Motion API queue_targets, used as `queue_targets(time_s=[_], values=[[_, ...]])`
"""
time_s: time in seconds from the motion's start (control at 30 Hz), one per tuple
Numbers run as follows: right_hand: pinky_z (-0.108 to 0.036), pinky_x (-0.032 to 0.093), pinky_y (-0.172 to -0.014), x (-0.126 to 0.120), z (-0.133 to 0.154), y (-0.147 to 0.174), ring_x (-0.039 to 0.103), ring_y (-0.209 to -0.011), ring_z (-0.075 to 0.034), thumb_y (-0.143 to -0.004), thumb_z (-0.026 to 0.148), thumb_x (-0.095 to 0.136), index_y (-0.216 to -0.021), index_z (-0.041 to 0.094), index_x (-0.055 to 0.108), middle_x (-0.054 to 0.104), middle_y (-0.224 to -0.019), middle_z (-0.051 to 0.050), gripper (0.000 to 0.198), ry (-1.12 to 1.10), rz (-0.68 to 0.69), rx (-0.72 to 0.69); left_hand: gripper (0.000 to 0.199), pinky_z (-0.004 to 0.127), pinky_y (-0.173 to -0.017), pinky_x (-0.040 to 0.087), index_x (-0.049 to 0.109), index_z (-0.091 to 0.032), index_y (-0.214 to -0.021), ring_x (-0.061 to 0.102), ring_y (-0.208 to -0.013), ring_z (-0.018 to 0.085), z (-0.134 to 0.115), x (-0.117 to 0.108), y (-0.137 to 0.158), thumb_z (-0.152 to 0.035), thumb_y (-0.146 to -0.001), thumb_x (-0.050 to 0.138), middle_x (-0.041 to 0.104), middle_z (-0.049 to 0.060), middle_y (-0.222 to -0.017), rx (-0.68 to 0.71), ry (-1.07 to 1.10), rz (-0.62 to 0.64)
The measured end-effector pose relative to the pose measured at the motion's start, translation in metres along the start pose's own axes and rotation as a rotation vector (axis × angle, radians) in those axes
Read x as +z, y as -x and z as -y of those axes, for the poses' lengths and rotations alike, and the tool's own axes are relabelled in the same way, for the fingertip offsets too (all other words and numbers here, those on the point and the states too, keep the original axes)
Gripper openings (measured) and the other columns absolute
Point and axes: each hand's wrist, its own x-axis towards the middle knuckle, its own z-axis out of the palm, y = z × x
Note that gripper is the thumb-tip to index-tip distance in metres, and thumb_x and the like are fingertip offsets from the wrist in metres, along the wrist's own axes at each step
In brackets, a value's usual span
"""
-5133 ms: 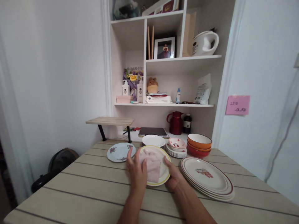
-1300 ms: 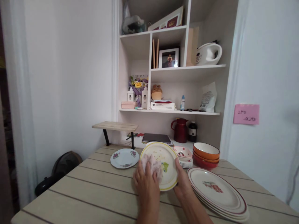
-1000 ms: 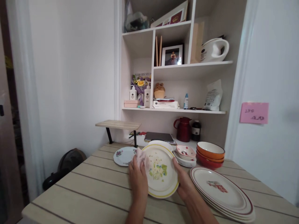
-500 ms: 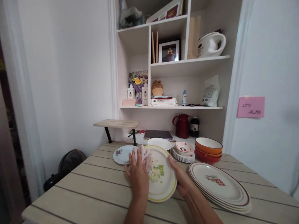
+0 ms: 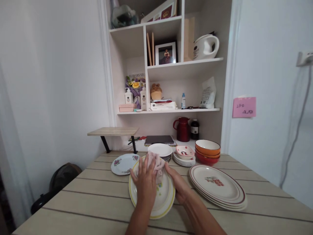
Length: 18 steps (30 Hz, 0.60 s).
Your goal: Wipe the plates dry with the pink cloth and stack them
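Observation:
A yellow-rimmed plate (image 5: pixel 164 204) with a green floral print is tilted up in front of me. My right hand (image 5: pixel 179 188) grips its right edge, thumb on the face and the other fingers behind. My left hand (image 5: pixel 146 184) lies over the plate's face with the fingers stretched, pressing a pale pink cloth (image 5: pixel 156 163) against it. Part of the cloth is hidden under that hand. Just beyond to the left, a white plate with purple flowers (image 5: pixel 122 164) lies flat on the table.
On the slatted table (image 5: pixel 93 209), a stack of red-rimmed oval plates (image 5: pixel 234 186) lies to the right. Behind are orange and red bowls (image 5: pixel 207 151), small dishes (image 5: pixel 185 152) and white plates (image 5: pixel 160 150). A small raised stand (image 5: pixel 113 131) and a red jug (image 5: pixel 182 130) sit farther back.
My left hand and the cloth have moved across the plate from its left edge toward the middle and upper right. The plate has turned slightly, and the view has swung right.

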Motion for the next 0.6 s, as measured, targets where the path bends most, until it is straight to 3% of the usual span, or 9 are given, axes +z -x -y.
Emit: queue_targets(time_s=[0.13, 0.23, 0.33, 0.5, 0.6], values=[[-0.041, 0.046, -0.101, -0.008, 0.004, -0.002, 0.07, -0.102, -0.025, -0.086, 0.051, 0.058, -0.127, 0.013, 0.06, 0.074, -0.11, -0.014, 0.056, -0.068, -0.073, 0.005, 0.054, 0.065, -0.114, 0.011, 0.044, -0.045, -0.139, 0.029, -0.144, 0.029, -0.007, 0.003, 0.004, -0.016, -0.093, 0.038, 0.042, -0.003, -0.152, 0.215, 0.075, 0.063], [-0.043, 0.048, -0.098, -0.013, 0.006, -0.005, 0.07, -0.1, -0.026, -0.085, 0.053, 0.059, -0.126, 0.013, 0.06, 0.075, -0.106, -0.014, 0.057, -0.117, -0.137, 0.021, 0.053, 0.061, -0.116, 0.014, 0.05, -0.042, -0.135, 0.029, -0.144, 0.025, -0.009, 0.005, 0.006, -0.013, -0.091, 0.042, 0.043, -0.003, -0.152, 0.325, 0.154, 0.113], [-0.043, 0.05, -0.096, -0.019, 0.008, -0.007, 0.07, -0.102, -0.027, -0.085, 0.053, 0.059, -0.122, 0.011, 0.061, 0.075, -0.105, -0.016, 0.056, -0.182, -0.16, 0.014, 0.052, 0.06, -0.115, 0.016, 0.058, -0.04, -0.128, 0.032, -0.142, 0.023, -0.011, 0.005, 0.007, -0.009, -0.087, 0.043, 0.049, -0.002, -0.147, 0.367, 0.218, 0.171], [-0.042, 0.051, -0.094, -0.025, 0.016, -0.004, 0.068, -0.106, -0.029, -0.086, 0.05, 0.058, -0.115, 0.008, 0.065, 0.076, -0.101, -0.017, 0.052, -0.247, -0.158, -0.03, 0.064, 0.061, -0.115, 0.015, 0.056, -0.05, -0.126, 0.036, -0.14, 0.023, -0.019, -0.001, 0.011, -0.006, -0.08, 0.049, 0.053, -0.008, -0.143, 0.445, 0.283, 0.302], [-0.041, 0.051, -0.095, -0.026, 0.02, -0.004, 0.066, -0.109, -0.029, -0.087, 0.051, 0.056, -0.118, 0.005, 0.063, 0.075, -0.104, -0.019, 0.055, -0.283, -0.139, -0.034, 0.062, 0.062, -0.115, 0.012, 0.059, -0.052, -0.121, 0.039, -0.137, 0.024, -0.023, -0.006, 0.012, -0.006, -0.08, 0.05, 0.055, -0.009, -0.141, 0.438, 0.3, 0.295]])
